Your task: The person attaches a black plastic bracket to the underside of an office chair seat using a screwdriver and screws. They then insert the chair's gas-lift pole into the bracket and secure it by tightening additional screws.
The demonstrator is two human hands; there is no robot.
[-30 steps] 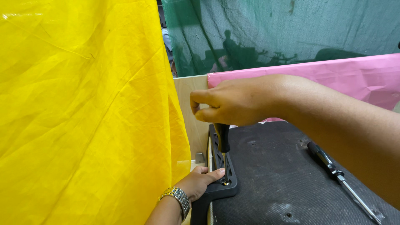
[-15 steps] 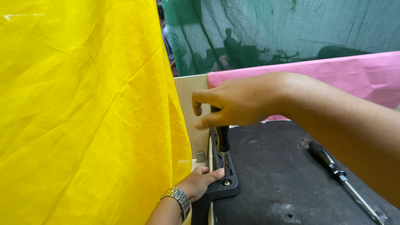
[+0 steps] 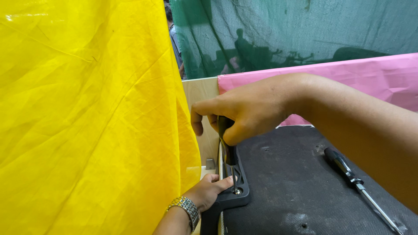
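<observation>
Two hands (image 3: 244, 113), two screwdrivers (image 3: 227, 150), one black bracket (image 3: 233, 198), one wristwatch (image 3: 187, 209)

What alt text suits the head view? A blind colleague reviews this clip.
A right hand holds a black-handled screwdriver upright, tip in a black bracket on a dark panel; the left hand steadies the bracket. A second screwdriver lies beside yellow cloth.

Right hand (image 3: 248, 111) regripped screwdriver handle (image 3: 227, 141); index finger now extended.

No pkgs, labels, signs or screens in view, near or far, left or right, anywhere on the work surface.
</observation>
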